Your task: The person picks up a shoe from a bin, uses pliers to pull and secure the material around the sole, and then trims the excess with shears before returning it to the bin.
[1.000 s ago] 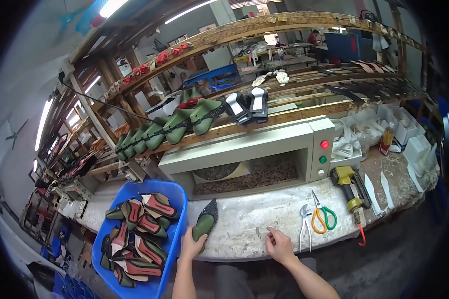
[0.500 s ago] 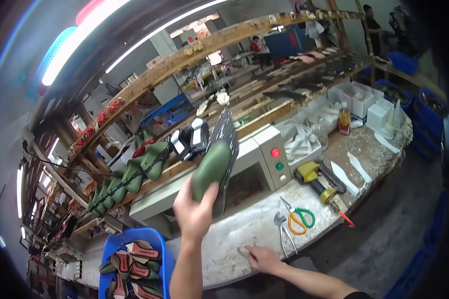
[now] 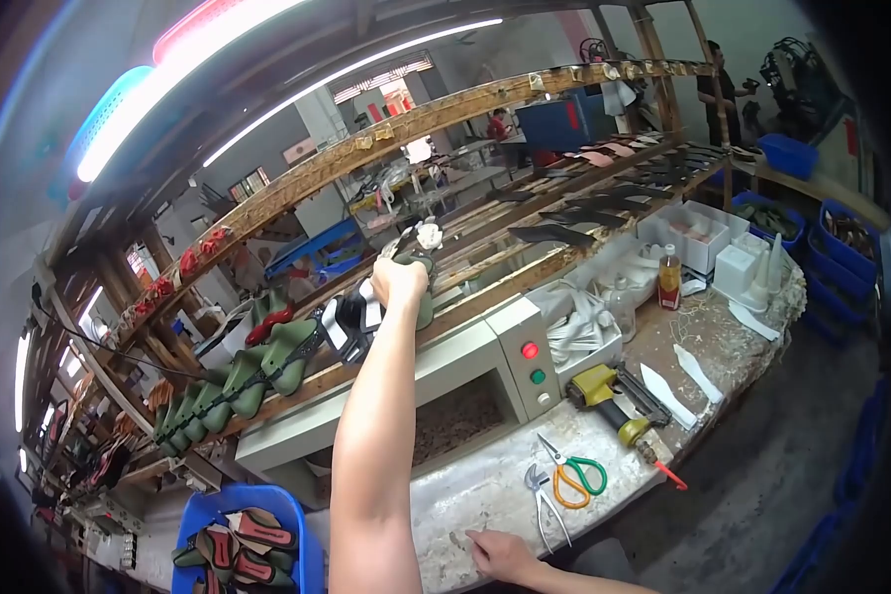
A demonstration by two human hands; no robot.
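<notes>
Green shoe last (image 3: 425,305) sits in the grip of the left hand (image 3: 400,284), above and behind the beige machine (image 3: 455,360), at the wooden rack (image 3: 505,289); whether it touches the rack is hidden by the hand. The fingers close over its upper part, and its green side shows to the right of them. Just beside it on the rack are black-and-white pieces (image 3: 345,327), and farther left, above the machine, runs a row of green lasts (image 3: 243,384) with dark straps. The hands are well apart. The right hand (image 3: 503,555) is low over the worktop (image 3: 445,515) in front of the machine, fingers partly curled and index finger reaching out; whether it touches the surface is unclear. Near it, in front of the machine's button panel, lie pliers (image 3: 538,484) and scissors (image 3: 561,459) with one orange and one green handle. Right of the machine is a yellow-and-black tool (image 3: 612,404). Front-left of the machine, a blue basket (image 3: 310,556) holds green shoes with red insoles (image 3: 259,532).
</notes>
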